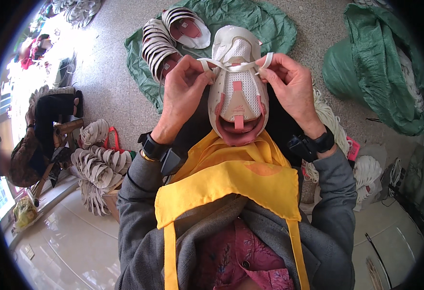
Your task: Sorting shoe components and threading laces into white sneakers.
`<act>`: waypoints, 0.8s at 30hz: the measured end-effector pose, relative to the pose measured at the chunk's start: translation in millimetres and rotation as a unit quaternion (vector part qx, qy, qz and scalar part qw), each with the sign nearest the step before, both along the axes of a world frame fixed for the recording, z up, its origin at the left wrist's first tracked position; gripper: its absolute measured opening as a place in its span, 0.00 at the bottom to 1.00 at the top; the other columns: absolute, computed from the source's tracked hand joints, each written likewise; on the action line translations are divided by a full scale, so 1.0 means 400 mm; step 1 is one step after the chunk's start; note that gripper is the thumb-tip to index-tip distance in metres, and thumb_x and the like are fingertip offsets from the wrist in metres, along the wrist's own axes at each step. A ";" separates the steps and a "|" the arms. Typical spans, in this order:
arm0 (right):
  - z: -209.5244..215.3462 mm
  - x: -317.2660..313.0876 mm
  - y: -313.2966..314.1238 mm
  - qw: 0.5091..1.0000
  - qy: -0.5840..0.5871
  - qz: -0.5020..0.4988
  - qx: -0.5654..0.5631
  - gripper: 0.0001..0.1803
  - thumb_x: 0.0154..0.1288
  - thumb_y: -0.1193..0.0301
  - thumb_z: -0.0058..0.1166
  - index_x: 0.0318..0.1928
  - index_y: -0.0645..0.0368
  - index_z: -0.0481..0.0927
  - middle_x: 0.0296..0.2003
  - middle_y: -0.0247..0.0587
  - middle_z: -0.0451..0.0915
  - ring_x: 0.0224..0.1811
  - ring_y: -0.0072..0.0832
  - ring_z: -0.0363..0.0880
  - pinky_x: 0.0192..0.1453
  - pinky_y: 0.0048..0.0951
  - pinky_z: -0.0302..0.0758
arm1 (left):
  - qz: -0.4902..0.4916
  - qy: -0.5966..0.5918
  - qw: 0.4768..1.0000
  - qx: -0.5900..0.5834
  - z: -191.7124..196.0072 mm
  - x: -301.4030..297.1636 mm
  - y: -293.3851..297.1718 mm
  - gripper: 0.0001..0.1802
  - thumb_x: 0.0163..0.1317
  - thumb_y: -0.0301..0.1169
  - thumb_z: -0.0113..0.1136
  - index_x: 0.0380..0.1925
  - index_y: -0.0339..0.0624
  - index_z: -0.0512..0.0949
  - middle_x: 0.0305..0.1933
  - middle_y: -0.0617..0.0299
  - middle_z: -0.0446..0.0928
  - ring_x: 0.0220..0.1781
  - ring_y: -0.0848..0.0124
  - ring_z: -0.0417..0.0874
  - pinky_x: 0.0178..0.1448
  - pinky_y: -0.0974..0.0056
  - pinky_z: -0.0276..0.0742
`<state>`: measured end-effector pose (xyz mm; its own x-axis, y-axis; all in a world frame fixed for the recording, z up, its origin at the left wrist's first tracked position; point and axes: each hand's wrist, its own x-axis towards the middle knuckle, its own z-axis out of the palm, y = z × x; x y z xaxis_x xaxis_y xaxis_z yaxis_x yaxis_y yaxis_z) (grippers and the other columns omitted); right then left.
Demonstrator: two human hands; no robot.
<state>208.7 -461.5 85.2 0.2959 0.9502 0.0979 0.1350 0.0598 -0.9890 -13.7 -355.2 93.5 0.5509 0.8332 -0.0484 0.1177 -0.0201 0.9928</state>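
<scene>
A white and pink shoe upper (pixel 238 96) rests on my lap, its pink-lined collar toward me and its toe pointing away. Across its lower eyelets runs a white shoelace (pixel 229 64). My left hand (pixel 185 87) pinches one side of the lace between thumb and fingers, left of the shoe. On the other side my right hand (pixel 289 82) pinches the lace too, with a loop standing up by its fingers. Both hands are level, and the lace stretches between them over the tongue. A yellow apron (pixel 231 188) lies under the shoe's heel end.
Stacked shoe uppers (pixel 159 43) lie on a green sheet (pixel 260 21) ahead. At right stands a green sack (pixel 352 72) of pale pieces; a bundle of white laces (pixel 330 116) hangs nearer. More uppers (pixel 101 164) pile at left, near another seated person (pixel 40 130).
</scene>
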 end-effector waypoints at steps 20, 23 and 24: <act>-0.025 -0.013 0.009 1.000 -0.010 -0.008 0.017 0.04 0.67 0.78 0.60 0.41 0.64 0.81 0.34 0.32 0.86 0.34 0.14 0.82 0.41 0.20 0.79 | 0.009 -0.124 0.989 -0.080 -0.005 0.026 -0.003 0.05 0.68 0.23 0.62 0.37 0.36 0.75 0.43 0.57 0.83 0.43 0.75 0.84 0.52 0.71 0.80; -0.023 -0.013 0.006 1.000 -0.023 -0.010 0.018 0.04 0.67 0.78 0.60 0.41 0.64 0.81 0.35 0.32 0.86 0.34 0.14 0.82 0.41 0.20 0.79 | 0.010 -0.126 0.990 -0.063 -0.011 0.028 -0.005 0.05 0.67 0.21 0.63 0.36 0.35 0.74 0.43 0.57 0.83 0.43 0.75 0.83 0.52 0.70 0.80; -0.022 -0.013 0.006 0.999 -0.028 -0.009 0.017 0.04 0.67 0.78 0.60 0.41 0.64 0.81 0.35 0.32 0.86 0.34 0.14 0.82 0.41 0.20 0.79 | 0.009 -0.122 0.991 -0.045 -0.017 0.028 -0.003 0.06 0.66 0.20 0.63 0.36 0.35 0.74 0.43 0.58 0.82 0.44 0.75 0.83 0.52 0.70 0.81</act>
